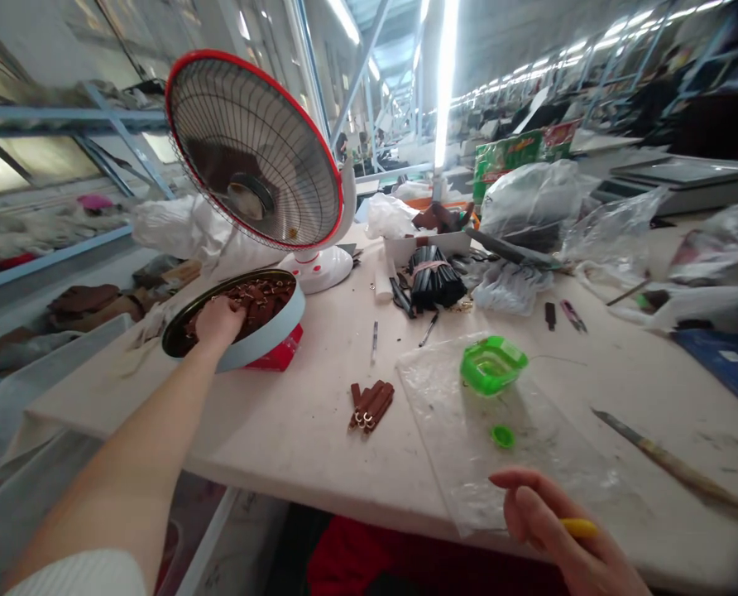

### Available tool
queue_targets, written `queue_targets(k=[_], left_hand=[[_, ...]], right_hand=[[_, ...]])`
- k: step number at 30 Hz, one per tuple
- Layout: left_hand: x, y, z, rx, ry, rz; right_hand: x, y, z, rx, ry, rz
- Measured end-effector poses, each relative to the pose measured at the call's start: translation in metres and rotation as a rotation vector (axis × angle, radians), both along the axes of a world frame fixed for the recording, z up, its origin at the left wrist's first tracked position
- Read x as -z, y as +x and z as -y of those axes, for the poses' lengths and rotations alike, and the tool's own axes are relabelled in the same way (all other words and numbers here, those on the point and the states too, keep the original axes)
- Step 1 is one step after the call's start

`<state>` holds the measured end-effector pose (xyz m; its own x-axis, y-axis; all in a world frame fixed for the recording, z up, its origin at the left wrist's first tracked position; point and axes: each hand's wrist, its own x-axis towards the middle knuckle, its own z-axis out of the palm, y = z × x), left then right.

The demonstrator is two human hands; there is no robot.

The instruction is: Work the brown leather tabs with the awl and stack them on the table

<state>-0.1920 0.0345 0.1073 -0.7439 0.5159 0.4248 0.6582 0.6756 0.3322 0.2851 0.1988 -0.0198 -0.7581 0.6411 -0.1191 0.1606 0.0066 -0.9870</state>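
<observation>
Reaching into the round pale-blue tin (266, 338) at frame left, the left hand (220, 321) bends down among flat brown strips with metal rings (262, 302), lying in mixed directions; its grip I cannot tell. Farther, lower right, the right hand (552, 521) curls round a yellow stick (578, 527).

I count two hands of mine, left hand (220, 321) and right hand (552, 526), and one yellow handle (580, 527). On the tabletop (307, 455) I count one round tin (270, 329), one red-rimmed heater (251, 199), one green tub (491, 381), one green cap (503, 437), two pens (375, 341), one black bundle (436, 281), one long blade (667, 455) and one brown pile (375, 406), its strips overlapping too much for me to number; the tin's brown pieces (261, 306) I cannot count either
</observation>
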Motion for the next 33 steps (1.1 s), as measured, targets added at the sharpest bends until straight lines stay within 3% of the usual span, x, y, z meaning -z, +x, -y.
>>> queue_targets(k=[2,4,5,7,9,11,13,15,17,20,23,27,33], left_hand=[[-0.005,0.028,-0.010,-0.061,0.103,-0.077],[-0.004,0.073,-0.024,0.008,0.159,-0.062],[-0.002,0.101,-0.031,0.105,0.148,-0.003],[0.004,0.164,-0.044,0.443,0.040,0.369],[0.013,0.225,-0.053,0.690,-0.099,0.670],[0.021,0.272,-0.060,0.846,-0.133,0.784],[0.029,0.301,-0.067,0.907,-0.116,0.860],[0.036,0.316,-0.074,0.924,-0.039,0.926],[0.046,0.324,-0.079,0.908,0.106,0.987],[0.065,0.334,-0.081,0.798,0.224,1.063],[0.082,0.347,-0.079,0.731,0.112,1.171],[0.091,0.362,-0.078,0.676,0.191,1.339],[0.096,0.370,-0.080,0.587,0.235,1.098]], right_hand=[[-0.001,0.004,0.001,0.024,0.045,-0.049],[-0.005,0.004,0.001,0.035,0.090,-0.061],[-0.008,0.003,0.002,0.032,0.107,-0.056],[-0.016,0.000,0.002,0.029,0.130,-0.048],[-0.024,-0.002,0.003,0.033,0.163,-0.041],[-0.030,-0.002,0.003,-0.007,0.195,-0.031],[-0.032,-0.001,0.005,-0.110,0.191,-0.022],[-0.031,0.000,0.008,-0.195,0.120,-0.030],[-0.027,0.001,0.010,-0.184,0.017,-0.057],[-0.020,0.003,0.009,0.017,-0.102,-0.106],[-0.013,0.004,0.004,0.211,-0.136,-0.124],[-0.010,0.004,0.002,0.241,-0.149,-0.160],[-0.006,0.000,0.006,0.265,-0.108,-0.149]])
